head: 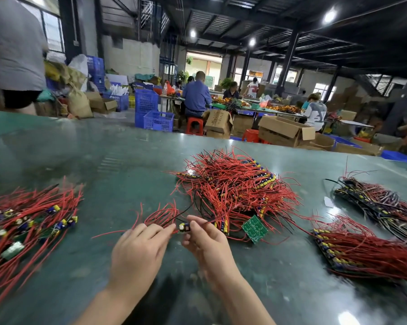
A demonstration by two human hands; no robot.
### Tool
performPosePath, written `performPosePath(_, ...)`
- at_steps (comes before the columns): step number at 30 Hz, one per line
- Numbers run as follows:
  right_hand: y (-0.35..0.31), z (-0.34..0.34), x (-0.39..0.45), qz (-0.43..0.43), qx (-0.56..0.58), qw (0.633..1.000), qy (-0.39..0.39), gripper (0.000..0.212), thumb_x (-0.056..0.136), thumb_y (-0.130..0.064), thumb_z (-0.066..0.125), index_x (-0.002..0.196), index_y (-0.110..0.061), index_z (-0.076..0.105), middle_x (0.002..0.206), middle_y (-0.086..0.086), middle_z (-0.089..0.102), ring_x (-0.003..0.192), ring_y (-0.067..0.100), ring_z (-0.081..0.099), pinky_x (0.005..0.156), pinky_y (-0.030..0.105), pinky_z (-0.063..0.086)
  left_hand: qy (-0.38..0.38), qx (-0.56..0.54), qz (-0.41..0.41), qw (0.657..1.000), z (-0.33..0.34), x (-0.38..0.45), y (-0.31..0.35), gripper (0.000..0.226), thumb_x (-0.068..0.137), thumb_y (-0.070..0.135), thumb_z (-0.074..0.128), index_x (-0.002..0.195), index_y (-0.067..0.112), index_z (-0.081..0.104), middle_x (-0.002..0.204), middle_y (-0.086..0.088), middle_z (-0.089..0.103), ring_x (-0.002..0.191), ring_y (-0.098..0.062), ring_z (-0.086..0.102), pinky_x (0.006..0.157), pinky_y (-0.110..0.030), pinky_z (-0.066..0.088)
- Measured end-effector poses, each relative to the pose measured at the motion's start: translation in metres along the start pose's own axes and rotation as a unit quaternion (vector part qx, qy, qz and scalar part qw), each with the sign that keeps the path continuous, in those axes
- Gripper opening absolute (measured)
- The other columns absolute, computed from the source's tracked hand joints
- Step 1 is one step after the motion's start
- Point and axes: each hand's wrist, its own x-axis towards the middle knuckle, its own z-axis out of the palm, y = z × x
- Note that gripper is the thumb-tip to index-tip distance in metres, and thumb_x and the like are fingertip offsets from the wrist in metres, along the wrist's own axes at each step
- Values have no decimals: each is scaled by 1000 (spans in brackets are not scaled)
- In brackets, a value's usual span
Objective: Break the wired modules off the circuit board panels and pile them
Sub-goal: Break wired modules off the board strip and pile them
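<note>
Bare green table (85, 160) is left open ahead and leftward, while passage is blocked by the loose module pile (22, 221) left, wired heap (235, 186) ahead, and panel stacks (362, 249) right.

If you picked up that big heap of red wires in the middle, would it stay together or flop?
The middle heap would probably flop, since its thin wires curl loosely everywhere. They look tangled, so it might lift as one clump. Some modules could still slip out.

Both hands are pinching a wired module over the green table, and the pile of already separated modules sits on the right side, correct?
Not quite. The head view shows the pile of separated modules on the left side. Both the left hand and right hand do pinch a wired module over the green table.
</note>
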Motion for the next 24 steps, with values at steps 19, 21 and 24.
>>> performPosePath(19, -11, -14, 2, -101, -180, 978, 42, 22, 83, 2, 64, 74, -16, 72, 72, -8, 72, 66, 3, 61, 65, 16, 50, -129, -228, -125, 957, 5, 1, 1, 15, 87, 32, 65, 73, 29, 65, 59, 15, 59, 58, -5, 52, 54, -27, 40)
performPosePath(21, -11, -16, 3, -90, -172, 981, 26, 24, 83, 3, 63, 71, -15, 72, 76, -10, 72, 67, 2, 62, 65, 16, 50, -122, -164, -112, 973, 2, 1, 0, 18, 81, 43, 57, 70, 30, 64, 54, 16, 56, 54, -7, 50, 45, -21, 31)
performPosePath(24, -9, -18, 5, -56, -137, 989, -4, 27, 83, 4, 61, 67, -14, 73, 74, -8, 71, 67, 5, 61, 67, 17, 50, -108, -77, -76, 988, -1, 3, -1, 28, 77, 50, 48, 62, 31, 62, 49, 15, 56, 44, -13, 54, 40, -13, 18)
